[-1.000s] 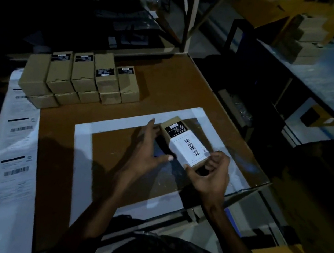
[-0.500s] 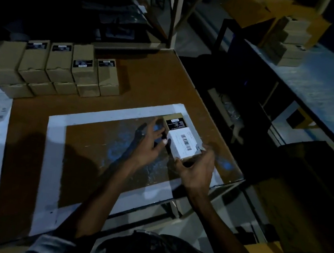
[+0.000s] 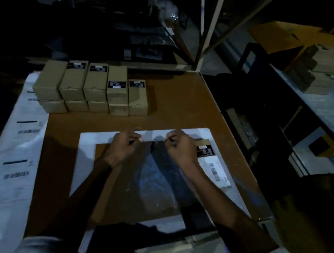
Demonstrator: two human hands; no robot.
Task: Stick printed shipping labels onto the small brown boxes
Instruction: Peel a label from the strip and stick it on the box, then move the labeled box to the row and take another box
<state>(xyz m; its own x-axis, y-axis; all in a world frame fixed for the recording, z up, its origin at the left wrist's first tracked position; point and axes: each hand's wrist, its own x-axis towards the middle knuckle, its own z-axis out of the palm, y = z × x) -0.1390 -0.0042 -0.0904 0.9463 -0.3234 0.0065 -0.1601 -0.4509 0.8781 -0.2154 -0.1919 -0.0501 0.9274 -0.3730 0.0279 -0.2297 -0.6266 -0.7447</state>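
A small brown box [image 3: 213, 168] with a white barcode label and a black sticker lies flat on the table, just right of my right hand [image 3: 179, 149]. Nothing grips this box. My left hand [image 3: 123, 144] and my right hand rest side by side with bent fingers on the far strip of a white paper frame [image 3: 85, 152]. In the dim light I cannot tell if the fingertips pinch the paper. Several brown boxes [image 3: 92, 86] stand stacked in a row at the back left, most with black stickers on top.
A long white sheet of printed barcode labels [image 3: 24, 130] runs down the table's left side. The brown table [image 3: 178, 106] ends close to the right of the labelled box. More boxes [image 3: 316, 72] are piled on a shelf at the far right.
Both hands have let go of the labelled box, which now lies on the table at the right. The hands moved left and away from me to the white frame's far strip.
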